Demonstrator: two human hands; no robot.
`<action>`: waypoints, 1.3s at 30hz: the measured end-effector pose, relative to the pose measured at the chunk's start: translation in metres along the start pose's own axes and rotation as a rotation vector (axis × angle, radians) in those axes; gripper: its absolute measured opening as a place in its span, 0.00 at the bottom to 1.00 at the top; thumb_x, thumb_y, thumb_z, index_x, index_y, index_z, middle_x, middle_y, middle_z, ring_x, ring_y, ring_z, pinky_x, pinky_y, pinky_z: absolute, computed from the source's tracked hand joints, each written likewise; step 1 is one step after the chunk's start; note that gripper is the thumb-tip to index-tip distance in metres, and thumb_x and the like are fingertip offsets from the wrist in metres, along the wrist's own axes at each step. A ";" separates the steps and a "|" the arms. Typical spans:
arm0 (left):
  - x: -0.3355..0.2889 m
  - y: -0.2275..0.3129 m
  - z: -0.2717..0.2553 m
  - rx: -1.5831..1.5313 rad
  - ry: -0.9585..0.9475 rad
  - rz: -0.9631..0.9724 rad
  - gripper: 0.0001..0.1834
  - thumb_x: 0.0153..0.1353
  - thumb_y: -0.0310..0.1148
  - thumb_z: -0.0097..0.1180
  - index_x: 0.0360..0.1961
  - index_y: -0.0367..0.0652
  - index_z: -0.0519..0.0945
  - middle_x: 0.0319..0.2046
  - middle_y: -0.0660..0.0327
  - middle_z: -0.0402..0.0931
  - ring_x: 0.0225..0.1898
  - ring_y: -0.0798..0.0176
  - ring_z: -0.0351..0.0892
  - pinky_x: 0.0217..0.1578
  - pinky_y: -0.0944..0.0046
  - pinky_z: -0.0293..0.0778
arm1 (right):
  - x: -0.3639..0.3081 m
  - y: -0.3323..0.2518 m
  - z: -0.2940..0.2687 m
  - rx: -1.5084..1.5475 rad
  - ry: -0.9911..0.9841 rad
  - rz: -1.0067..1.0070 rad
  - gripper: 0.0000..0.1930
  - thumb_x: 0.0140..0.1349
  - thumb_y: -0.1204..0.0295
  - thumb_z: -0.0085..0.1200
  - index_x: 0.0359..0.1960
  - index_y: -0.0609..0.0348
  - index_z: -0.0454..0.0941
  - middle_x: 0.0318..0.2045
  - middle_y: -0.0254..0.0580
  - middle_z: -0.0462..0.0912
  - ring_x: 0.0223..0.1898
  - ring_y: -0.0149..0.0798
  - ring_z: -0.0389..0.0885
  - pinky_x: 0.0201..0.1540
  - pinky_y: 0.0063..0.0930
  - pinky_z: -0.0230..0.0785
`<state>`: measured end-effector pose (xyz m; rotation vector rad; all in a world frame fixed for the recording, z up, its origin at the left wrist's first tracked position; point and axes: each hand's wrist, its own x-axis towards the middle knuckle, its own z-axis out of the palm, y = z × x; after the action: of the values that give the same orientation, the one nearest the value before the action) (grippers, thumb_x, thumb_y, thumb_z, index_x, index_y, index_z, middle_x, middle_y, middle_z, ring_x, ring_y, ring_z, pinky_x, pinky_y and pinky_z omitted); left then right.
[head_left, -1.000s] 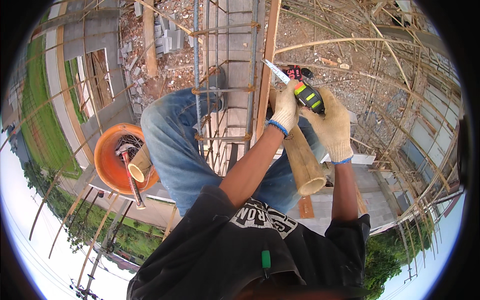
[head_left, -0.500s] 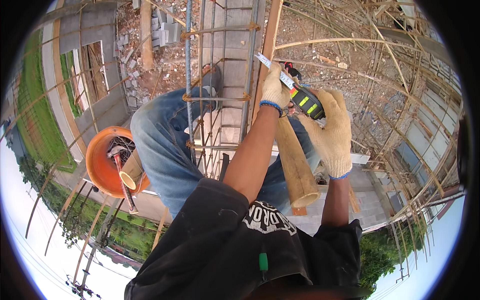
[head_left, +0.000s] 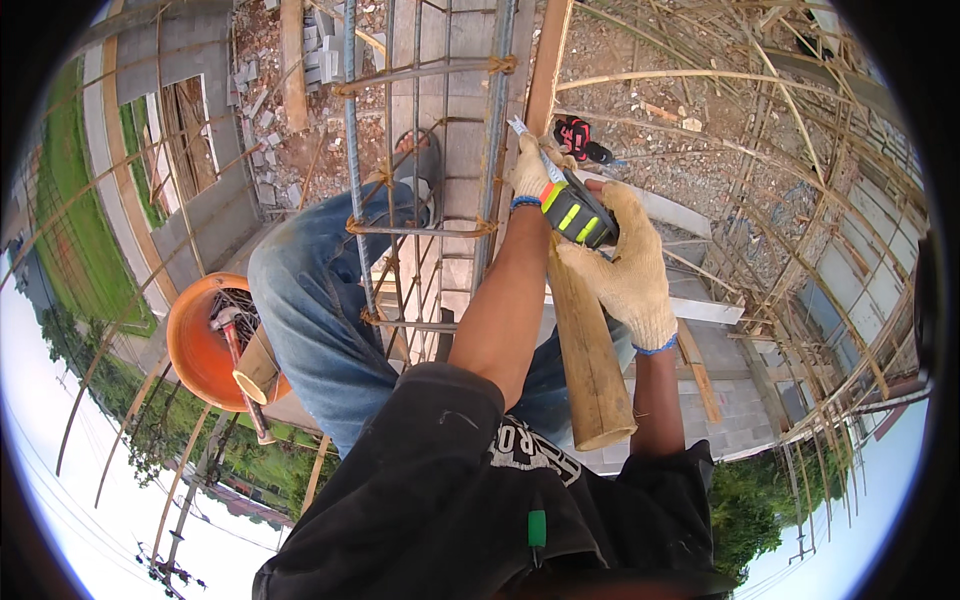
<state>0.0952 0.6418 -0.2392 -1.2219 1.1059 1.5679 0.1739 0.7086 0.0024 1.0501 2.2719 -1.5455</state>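
Note:
In both gloved hands I hold a tape measure, black and grey with bright yellow-green bands. My right hand, in a cream knit glove, is wrapped round the right side of its case. A short length of pale blade sticks out up and to the left. My left hand, gloved too, is closed at the blade, with its thumb along it; its other fingers are mostly hidden. Just beyond the hands stands a brown timber board. A thick bamboo pole slants below them, between my forearms.
A tied rebar cage runs beside my bent left leg. An orange bucket at left holds a hammer and thin metal pieces. A black-and-red object lies past my hands. Bamboo scaffolding and rubble fill the right.
The tape measure and my right hand have moved left, bringing the case close against my left hand. The black-and-red object shows more fully. The view has shifted slightly.

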 end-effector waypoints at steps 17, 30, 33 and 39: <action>-0.019 0.014 0.007 0.027 0.094 0.043 0.15 0.66 0.43 0.63 0.37 0.41 0.80 0.23 0.59 0.75 0.19 0.58 0.75 0.21 0.52 0.76 | -0.011 -0.020 -0.010 0.076 0.137 0.064 0.39 0.51 0.66 0.79 0.62 0.66 0.71 0.46 0.51 0.85 0.47 0.41 0.88 0.49 0.38 0.80; -0.016 0.004 0.004 0.011 -0.031 0.058 0.17 0.69 0.45 0.60 0.35 0.39 0.79 0.19 0.59 0.74 0.15 0.59 0.72 0.19 0.54 0.76 | -0.008 0.036 0.001 0.632 -0.279 0.260 0.58 0.40 0.69 0.86 0.74 0.64 0.62 0.64 0.46 0.74 0.64 0.36 0.75 0.68 0.37 0.70; -0.022 0.007 0.011 -0.012 0.035 0.033 0.15 0.70 0.45 0.59 0.36 0.43 0.77 0.22 0.61 0.72 0.16 0.63 0.70 0.19 0.57 0.71 | -0.028 0.036 -0.005 0.606 -0.182 0.177 0.59 0.40 0.67 0.86 0.75 0.65 0.62 0.65 0.45 0.76 0.64 0.37 0.76 0.69 0.39 0.70; -0.014 0.006 0.013 -0.239 0.017 -0.030 0.19 0.72 0.47 0.54 0.31 0.41 0.77 0.21 0.59 0.73 0.19 0.59 0.72 0.23 0.55 0.75 | -0.035 -0.014 -0.041 0.558 -0.140 0.208 0.55 0.37 0.56 0.88 0.68 0.63 0.71 0.55 0.41 0.84 0.59 0.35 0.80 0.63 0.37 0.73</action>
<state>0.0890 0.6510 -0.2230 -1.4041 0.9252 1.7061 0.1996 0.7260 0.0487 1.2062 1.6096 -2.1346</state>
